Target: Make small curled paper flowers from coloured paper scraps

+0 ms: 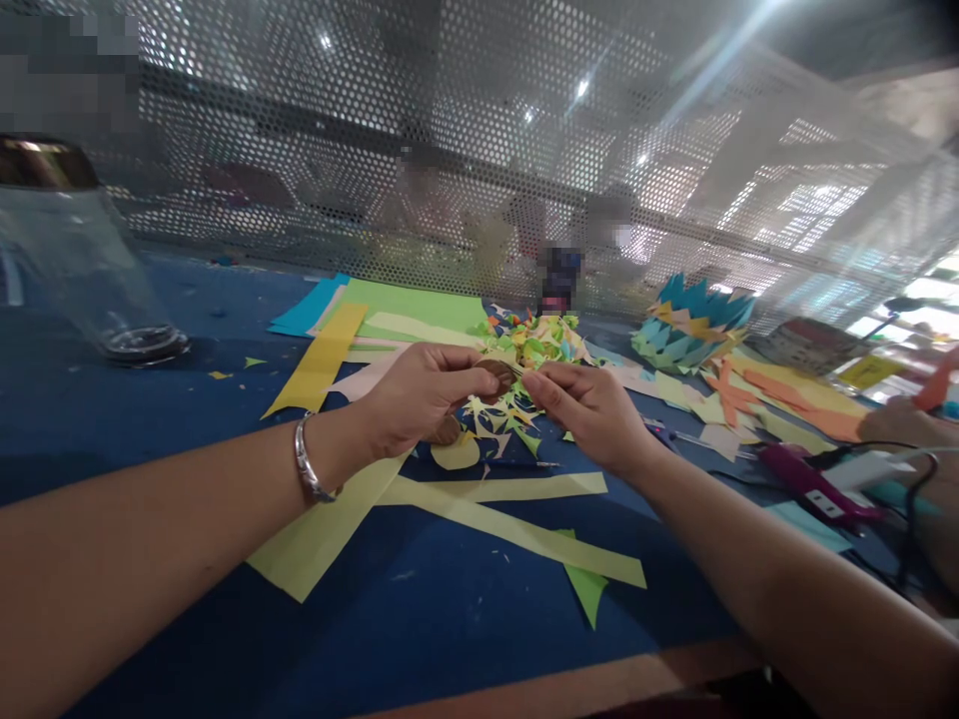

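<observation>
Perforated metal screening [337,120] rose behind the blue worktop [420,629], with blurred shapes showing through it. At the far left was a clear jar [105,260], capped by a shiny brown lid [45,163]; whether it held anything could not be made out.

Near the middle, a brown round piece [501,375] was gripped between thumb and fingers of the left hand [424,394], at whose wrist was a silver bangle [304,449]. From the other side, the right hand [591,409] pinched the piece's right edge. A second brown round piece [448,431] was just below the left hand, beside a yellowish paper round [456,453].

A heap of paper scraps [543,340] lay just beyond the hands, and smaller cuttings spread beneath them. Left of the heap were a green sheet [431,303] and a yellow strip [322,358]. Nearer the front edge, a pale strip [524,536] overlapped a green offcut [588,589]. To the right stood a jagged paper crown [693,325]; closer in lay a purple device [813,489] among dark cables, near another person's hand [895,429].
</observation>
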Demonstrator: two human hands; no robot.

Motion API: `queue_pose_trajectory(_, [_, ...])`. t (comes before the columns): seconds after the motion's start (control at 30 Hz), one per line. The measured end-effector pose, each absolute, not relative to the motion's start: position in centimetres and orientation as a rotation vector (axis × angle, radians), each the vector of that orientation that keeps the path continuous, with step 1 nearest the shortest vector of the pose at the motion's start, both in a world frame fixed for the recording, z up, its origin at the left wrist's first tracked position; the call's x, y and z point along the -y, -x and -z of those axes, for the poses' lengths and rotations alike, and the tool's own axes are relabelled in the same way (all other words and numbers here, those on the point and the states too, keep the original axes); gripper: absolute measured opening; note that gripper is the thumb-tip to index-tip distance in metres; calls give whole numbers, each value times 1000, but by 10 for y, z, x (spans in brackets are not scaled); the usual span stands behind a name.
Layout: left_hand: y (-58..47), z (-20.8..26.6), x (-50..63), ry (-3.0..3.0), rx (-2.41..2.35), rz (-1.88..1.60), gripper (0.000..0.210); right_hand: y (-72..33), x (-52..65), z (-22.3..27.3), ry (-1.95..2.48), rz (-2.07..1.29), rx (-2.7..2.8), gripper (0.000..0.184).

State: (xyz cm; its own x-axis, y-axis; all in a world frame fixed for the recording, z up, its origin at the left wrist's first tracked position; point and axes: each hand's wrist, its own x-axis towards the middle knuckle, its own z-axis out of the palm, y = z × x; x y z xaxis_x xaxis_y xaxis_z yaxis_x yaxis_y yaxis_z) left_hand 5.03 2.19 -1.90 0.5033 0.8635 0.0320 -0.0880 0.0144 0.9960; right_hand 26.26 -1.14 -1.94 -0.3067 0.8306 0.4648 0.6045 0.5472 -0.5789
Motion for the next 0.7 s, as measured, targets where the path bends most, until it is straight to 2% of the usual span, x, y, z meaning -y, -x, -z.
queue_pose_trajectory(0.23, [-52, 20, -23, -1391, -773, -850, 1, -262, 12, 20, 1165, -349, 2061, 49])
queue_pose_trajectory(0.43, [-49, 23, -25, -1480, -778, -845, 8, -261, 13, 19, 1163, -356, 2073, 49])
queue_pose_trajectory(0.7, [-48, 20, -23, -1571, -782, -895, 7, -262, 11, 20, 1154, -357, 2089, 48])
